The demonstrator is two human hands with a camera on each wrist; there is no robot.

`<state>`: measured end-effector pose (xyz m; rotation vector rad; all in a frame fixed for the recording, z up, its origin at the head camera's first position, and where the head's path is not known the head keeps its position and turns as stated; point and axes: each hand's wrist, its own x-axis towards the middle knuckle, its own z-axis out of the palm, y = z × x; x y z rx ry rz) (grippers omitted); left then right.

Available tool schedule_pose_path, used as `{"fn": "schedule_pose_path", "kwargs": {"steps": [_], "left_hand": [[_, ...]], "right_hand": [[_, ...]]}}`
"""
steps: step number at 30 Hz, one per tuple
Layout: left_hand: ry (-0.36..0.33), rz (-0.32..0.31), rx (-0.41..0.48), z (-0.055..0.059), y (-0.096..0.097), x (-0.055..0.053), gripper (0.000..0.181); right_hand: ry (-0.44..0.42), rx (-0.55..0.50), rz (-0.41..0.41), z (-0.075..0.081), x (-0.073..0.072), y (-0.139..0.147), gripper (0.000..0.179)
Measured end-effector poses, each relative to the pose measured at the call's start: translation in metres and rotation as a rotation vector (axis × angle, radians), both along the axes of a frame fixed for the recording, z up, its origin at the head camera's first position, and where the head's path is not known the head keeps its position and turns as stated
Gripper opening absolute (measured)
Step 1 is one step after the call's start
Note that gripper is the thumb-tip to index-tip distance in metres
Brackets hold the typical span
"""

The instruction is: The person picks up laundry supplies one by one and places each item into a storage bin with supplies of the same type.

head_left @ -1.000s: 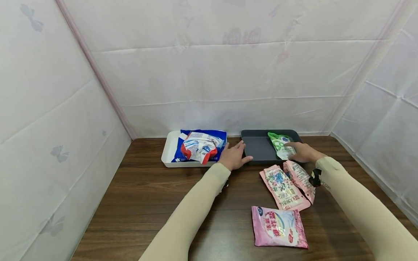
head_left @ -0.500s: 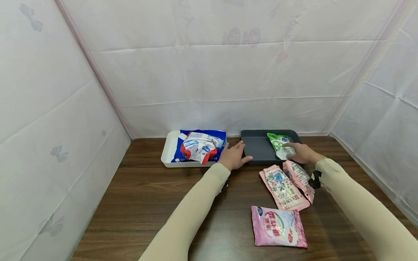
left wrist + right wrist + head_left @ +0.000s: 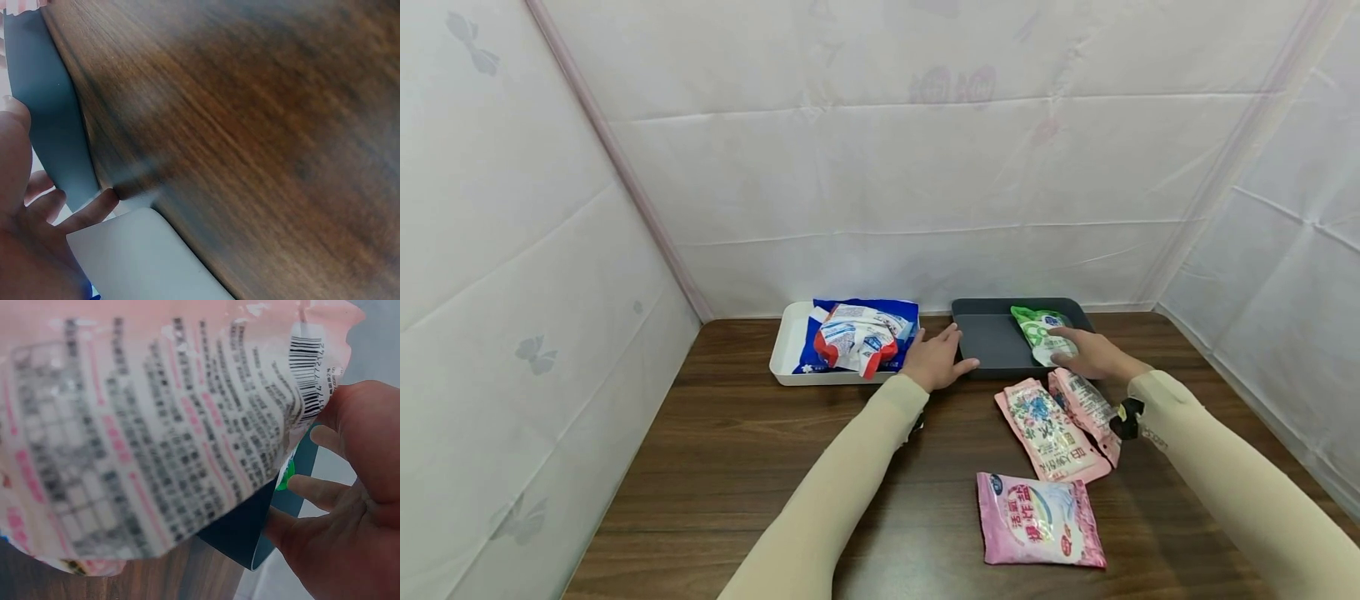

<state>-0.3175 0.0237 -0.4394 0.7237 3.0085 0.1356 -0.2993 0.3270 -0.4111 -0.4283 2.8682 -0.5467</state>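
Observation:
My left hand (image 3: 934, 360) lies with spread fingers between the white tray (image 3: 784, 354) and the dark grey tray (image 3: 988, 337). In the left wrist view its fingers reach the near ends of both trays. My right hand (image 3: 1093, 356) is over the right end of the dark tray, thumb and fingers extended onto a green and white pouch (image 3: 1042, 337) lying inside. From the right wrist, a pink pouch (image 3: 156, 425) fills much of the view and hides part of the tray; the fingers touch the tray's wall. The green pouch is mostly hidden there.
In the white tray lie a blue bag (image 3: 907, 315) and a crumpled white and red bag (image 3: 857, 337). A flowered pink pouch (image 3: 1053, 433) lies before the dark tray, beside the other pink pouch. Nearer is a pink bag (image 3: 1037, 518). White sheeting (image 3: 880, 183) stands behind the table.
The green pouch and my right thumb have shifted very slightly left within the dark tray. My left hand has stayed in place.

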Motion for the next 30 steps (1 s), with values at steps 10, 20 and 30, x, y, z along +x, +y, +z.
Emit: {"fn": "schedule_pose_path", "kwargs": {"steps": [10,20,30], "left_hand": [[0.006,-0.001,0.004,-0.002,0.0,-0.001,0.073],[0.014,-0.001,0.006,0.0,-0.001,0.0,0.073],[0.015,-0.007,0.016,-0.002,-0.001,0.001,0.073]], "right_hand": [[0.047,-0.041,0.021,-0.003,0.007,0.001,0.061],[0.127,-0.078,0.034,-0.004,0.017,-0.002,0.061],[0.12,-0.127,0.052,-0.006,0.027,-0.005,0.068]]}}
